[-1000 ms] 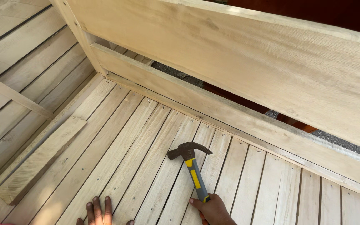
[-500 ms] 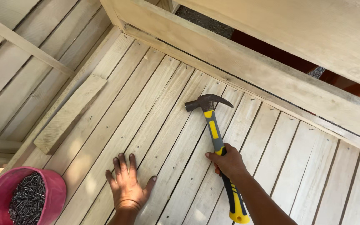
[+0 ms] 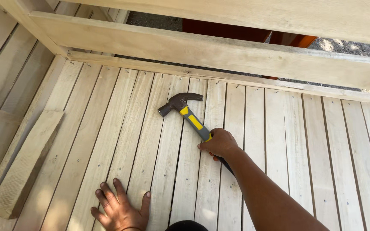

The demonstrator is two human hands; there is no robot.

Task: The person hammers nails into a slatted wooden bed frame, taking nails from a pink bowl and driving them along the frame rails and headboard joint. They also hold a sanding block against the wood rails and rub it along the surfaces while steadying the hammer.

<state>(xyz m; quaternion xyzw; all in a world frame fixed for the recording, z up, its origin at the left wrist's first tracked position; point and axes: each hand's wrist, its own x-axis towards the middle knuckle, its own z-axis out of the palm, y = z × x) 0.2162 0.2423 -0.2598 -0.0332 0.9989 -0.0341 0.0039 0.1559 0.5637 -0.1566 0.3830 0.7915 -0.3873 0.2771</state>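
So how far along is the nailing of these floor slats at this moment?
Done: the slats lie side by side, with nail heads along the far ends by the rail and a second row nearer the person. In hand: the right hand grips the hammer, head resting on a slat; the left hand presses flat. Left: a loose board lies unfixed; whether nails are missing I cannot tell.

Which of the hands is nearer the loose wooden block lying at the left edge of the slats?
Left. The left hand lies flat on the slats just right of the block; the right hand grips the hammer, farther right.
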